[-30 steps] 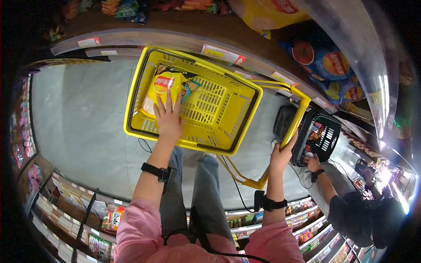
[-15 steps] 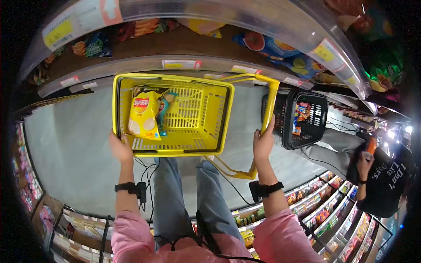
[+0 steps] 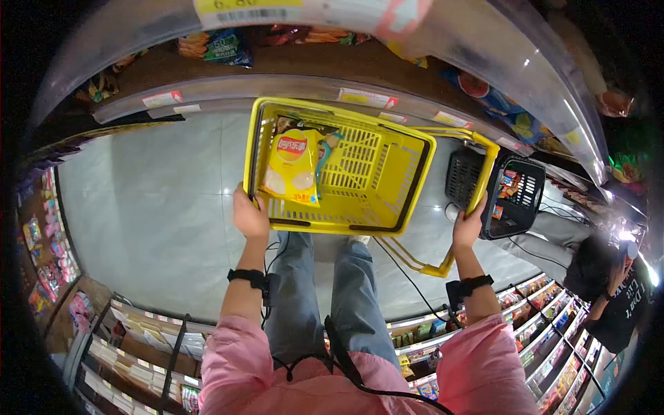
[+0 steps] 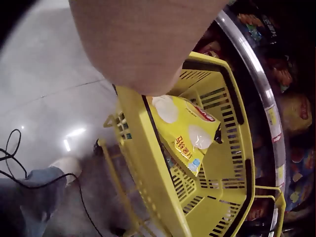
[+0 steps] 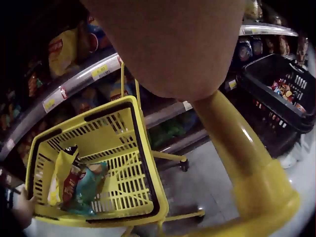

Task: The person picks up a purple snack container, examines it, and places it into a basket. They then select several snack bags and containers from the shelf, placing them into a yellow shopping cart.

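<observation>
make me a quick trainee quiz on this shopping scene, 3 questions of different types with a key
1. True or false: the left hand is at the rim of the yellow basket.
2. The right hand holds:
A) a chip bag
B) the push handle
C) a price tag
3. Fill in the colour: beyond the push handle stands a second basket, which is ____.

Key: 1 true; 2 B; 3 black.

Place: shop, snack aisle
Shelves point(image 3: 290, 68): stocked with packaged snacks point(image 3: 216, 47)
Edges: price tags point(image 3: 368, 97)
Shopping basket point(image 3: 394, 169): yellow, wheeled
</observation>
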Demonstrator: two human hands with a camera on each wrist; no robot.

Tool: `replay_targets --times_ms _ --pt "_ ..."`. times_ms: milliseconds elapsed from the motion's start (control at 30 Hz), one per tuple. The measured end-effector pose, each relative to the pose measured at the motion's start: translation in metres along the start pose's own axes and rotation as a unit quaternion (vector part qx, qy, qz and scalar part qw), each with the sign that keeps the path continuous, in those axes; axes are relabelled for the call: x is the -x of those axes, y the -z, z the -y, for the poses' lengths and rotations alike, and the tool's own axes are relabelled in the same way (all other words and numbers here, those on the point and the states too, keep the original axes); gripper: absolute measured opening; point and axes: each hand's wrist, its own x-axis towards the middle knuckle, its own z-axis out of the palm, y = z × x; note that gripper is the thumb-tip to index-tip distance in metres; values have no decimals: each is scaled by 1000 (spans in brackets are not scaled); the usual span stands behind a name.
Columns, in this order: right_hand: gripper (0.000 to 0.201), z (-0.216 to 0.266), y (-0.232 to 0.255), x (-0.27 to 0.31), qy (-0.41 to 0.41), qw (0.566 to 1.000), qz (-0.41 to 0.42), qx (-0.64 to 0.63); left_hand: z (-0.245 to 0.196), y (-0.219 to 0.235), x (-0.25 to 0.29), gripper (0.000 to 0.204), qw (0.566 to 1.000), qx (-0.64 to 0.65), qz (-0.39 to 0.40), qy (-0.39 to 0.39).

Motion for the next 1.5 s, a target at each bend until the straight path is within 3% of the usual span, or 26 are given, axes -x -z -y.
replay_targets --times_ms 267,367,400,567,600,700,767,800,933,1033,1100,1167,1200,1233,1300,1333,1400,1500 --pt "76 2 -2 -4 -21 999 -11 34 -2 2 1 44 1000 12 12 -9" --pt "76 9 4 -6 -81 996 27 21 -6 1 -1 47 1000 17 1 -11" --pt "77 -4 -5 -6 -25 999 -13 44 -4 0 0 48 1000 15 1 -14" --pt "76 -5 -2 -10 11 1000 -11 26 -10 5 3 49 1000 26 1 2" --pt "76 -3 1 -8 -1 1000 3 17 -8 3 1 50 999 18 -19 -29" --pt "76 3 7 -13 2 1000 16 -14 -19 8 0 51 999 13 21 33" --pt "76 -1 9 -15 28 996 18 -83 -22 5 0 50 999 24 6 26" --pt "76 1 11 -15 -8 993 45 -108 -23 5 2 50 1000 20 -4 16" --pt "74 9 22 -21 -17 982 77 -171 -27 2 11 48 999 -18 -38 12" --pt "69 -8 13 -34 128 986 6 -104 -12 -7 18 48 999 8 -47 12" --pt "57 10 25 -50 152 981 -43 -109 -12 -12 22 48 998 31 -50 20" --pt "52 41 42 -70 198 970 -111 -92 -15 -6 25 49 998 34 -45 34" --pt "48 53 49 -84 218 957 -100 -164 -28 8 23 55 997 -6 12 81" --pt "43 65 50 -102 237 938 -86 -237 -36 10 24 57 995 -27 -38 87" --pt "42 85 46 -133 116 876 1 -468 -53 14 26 63 983 -70 -140 96" --pt "42 94 44 -145 91 845 20 -527 -69 23 27 70 984 -27 -125 124" --pt "42 112 42 -163 41 769 60 -636 -83 22 32 70 988 1 -137 70" --pt "41 131 42 -173 85 786 148 -594 -119 19 40 69 993 51 -102 39"
